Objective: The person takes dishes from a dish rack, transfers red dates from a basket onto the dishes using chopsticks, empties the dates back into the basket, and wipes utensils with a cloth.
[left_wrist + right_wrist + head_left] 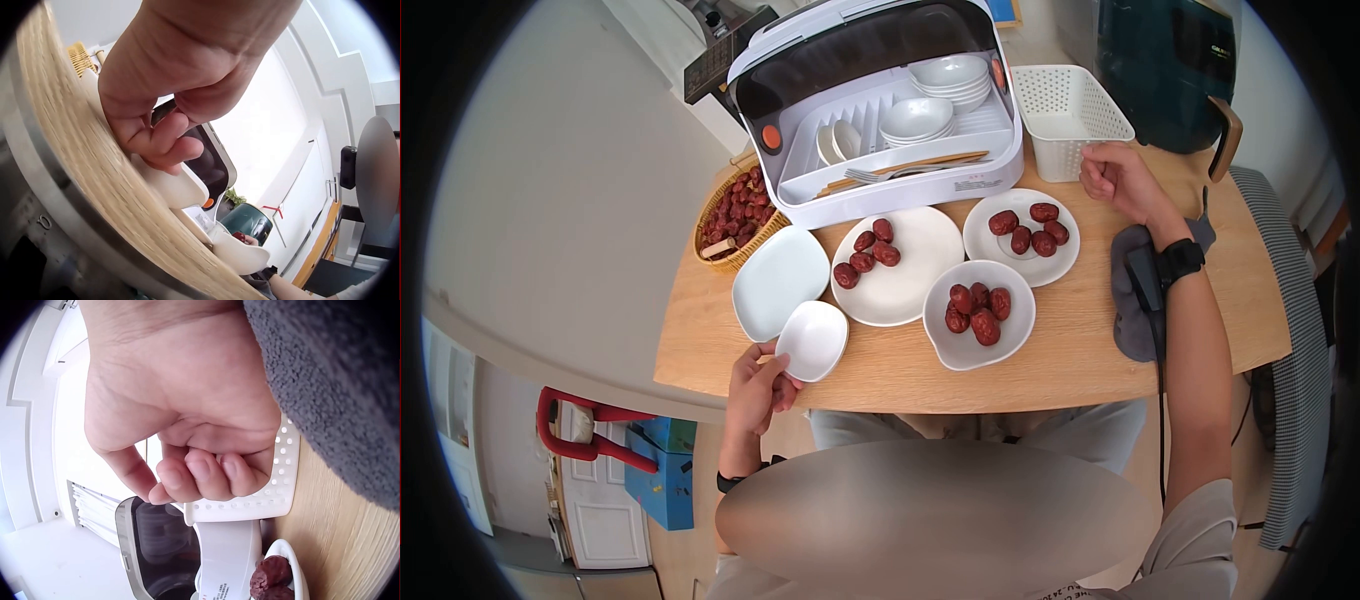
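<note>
Before the white dish case (pixel 800 212), a smooth, rounded-square bowl (pixel 813 340) is gripped by the left hand (pixel 752 392); beside it, the right hand (pixel 1128 183) is curled at a perforated basket (pixel 1055 158), grip unclear.

A pale wood-grained bench (pixel 1090 375) with a curved near edge is backed by a whitish wall (pixel 1275 125). At left, a blue boxy unit (pixel 662 492) and a curved red frame (pixel 545 420) are seen beside a white panelled door (pixel 608 525). At right, a seat (pixel 1293 400) is covered in black-and-white checked fabric.
</note>
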A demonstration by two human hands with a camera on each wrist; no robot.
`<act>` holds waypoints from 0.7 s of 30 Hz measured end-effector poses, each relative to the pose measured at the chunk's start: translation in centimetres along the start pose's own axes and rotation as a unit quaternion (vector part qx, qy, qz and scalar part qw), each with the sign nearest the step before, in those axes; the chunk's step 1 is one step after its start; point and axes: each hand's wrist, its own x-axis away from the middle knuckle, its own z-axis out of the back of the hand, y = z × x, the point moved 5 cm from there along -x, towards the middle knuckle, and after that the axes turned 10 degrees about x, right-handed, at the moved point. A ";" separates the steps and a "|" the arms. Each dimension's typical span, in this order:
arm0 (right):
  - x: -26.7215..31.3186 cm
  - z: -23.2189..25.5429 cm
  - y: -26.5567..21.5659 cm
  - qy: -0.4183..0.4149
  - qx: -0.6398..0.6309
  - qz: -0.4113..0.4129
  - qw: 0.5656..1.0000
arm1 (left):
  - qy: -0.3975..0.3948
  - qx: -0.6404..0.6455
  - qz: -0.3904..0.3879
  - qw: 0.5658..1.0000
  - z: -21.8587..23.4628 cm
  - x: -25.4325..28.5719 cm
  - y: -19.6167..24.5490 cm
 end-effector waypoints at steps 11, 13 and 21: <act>0.0 0.1 0.1 -0.003 0.008 -0.003 1.000 | 0.087 0.034 -0.074 0.993 -1.2 3.8 0.1; 0.1 0.0 0.0 0.005 0.009 -0.004 1.000 | 0.046 0.048 -0.095 0.993 -1.7 4.9 -1.0; 0.2 -0.1 -0.1 0.015 0.005 -0.012 1.000 | -0.283 0.104 0.172 0.938 -17.3 6.3 -1.6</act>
